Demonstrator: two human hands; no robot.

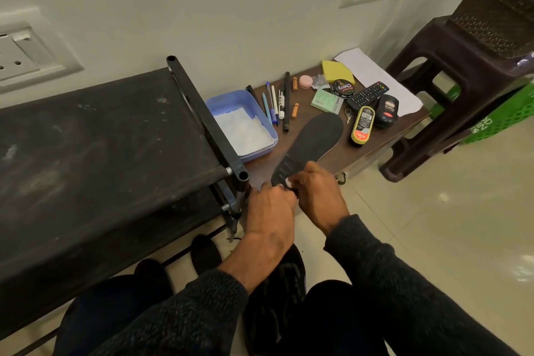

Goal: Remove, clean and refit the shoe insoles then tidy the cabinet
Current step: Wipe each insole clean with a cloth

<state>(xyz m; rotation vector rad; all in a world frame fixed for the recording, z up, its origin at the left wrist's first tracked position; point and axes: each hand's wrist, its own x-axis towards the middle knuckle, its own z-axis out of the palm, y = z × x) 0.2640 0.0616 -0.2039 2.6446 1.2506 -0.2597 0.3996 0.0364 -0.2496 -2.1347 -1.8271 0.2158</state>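
Observation:
A black insole [313, 143] with a pale edge lies lengthwise on the low brown cabinet top [341, 154], toe end away from me. My right hand [318, 192] pinches its heel end, thumb on top. My left hand [270, 209] meets it at the same heel end, fingers curled at the insole's edge. A black shoe [277, 298] sits on the floor under my forearms, partly hidden by them. More dark shoes [203, 254] stand under the black fabric shoe rack [101, 147].
A blue tray [245, 124] lined with white tissue, pens, shoe polish tins and bottles [362, 126], a remote and a yellow sponge [335, 71] crowd the cabinet top. A dark plastic stool [462, 81] and a green crate [502, 115] stand at right. Tiled floor lies front right.

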